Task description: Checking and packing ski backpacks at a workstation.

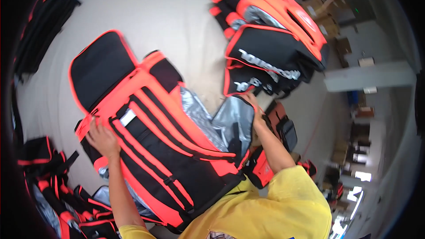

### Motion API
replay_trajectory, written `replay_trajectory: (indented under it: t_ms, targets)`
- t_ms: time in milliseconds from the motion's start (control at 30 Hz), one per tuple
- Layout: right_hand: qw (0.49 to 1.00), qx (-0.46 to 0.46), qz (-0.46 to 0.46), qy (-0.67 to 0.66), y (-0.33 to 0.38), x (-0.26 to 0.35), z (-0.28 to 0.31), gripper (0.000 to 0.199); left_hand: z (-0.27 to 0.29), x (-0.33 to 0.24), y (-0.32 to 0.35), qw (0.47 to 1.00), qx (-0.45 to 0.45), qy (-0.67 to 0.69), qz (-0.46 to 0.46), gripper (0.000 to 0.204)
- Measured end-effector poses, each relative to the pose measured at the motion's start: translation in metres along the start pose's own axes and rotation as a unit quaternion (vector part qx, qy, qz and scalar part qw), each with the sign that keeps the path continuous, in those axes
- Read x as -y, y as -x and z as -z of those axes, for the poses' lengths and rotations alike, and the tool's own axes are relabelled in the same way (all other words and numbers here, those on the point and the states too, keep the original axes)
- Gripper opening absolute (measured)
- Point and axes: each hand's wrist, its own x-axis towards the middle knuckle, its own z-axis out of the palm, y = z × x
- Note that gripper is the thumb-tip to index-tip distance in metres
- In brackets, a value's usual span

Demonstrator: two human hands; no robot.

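Observation:
A large black and bright orange-red backpack lies back side up before me, its two padded straps on top. At its far end, a black flap with orange-red edging is folded out. My left hand grips the pack's left edge near the flap's base, fingers closed on the trim. On the other side, my right hand is closed on the edge of a silver-lined panel spread out from the pack; its fingertips are partly hidden. Silver lining shows along that open side.
More black and orange-red bags are stacked at the far right of the pale table. Other bag pieces are heaped at the lower left, and dark folded ones at the upper left. Cardboard boxes stand beyond.

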Motion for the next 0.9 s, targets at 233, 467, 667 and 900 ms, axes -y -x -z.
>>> replay_trajectory:
  t_ms: [233,467,667,900]
  targets:
    - [0.942,0.204,-0.173,0.205,0.019,0.009,0.092,0.036,0.018,-0.018,-0.005,0.995,0.047,0.082,0.027,0.050]
    - [0.995,-0.044,-0.092,0.002,-0.050,0.170,0.106,0.023,0.044,-0.020,-0.016,0.994,0.045,0.076,0.060,0.069]
    - [0.934,0.149,0.045,-0.322,-0.123,0.406,-0.076,0.032,0.033,-0.011,-0.037,0.990,0.083,0.106,0.052,0.068]
    - [0.960,0.128,0.188,-0.163,-0.168,0.483,-0.197,0.025,0.023,-0.011,-0.034,0.988,0.058,0.118,0.082,0.058]
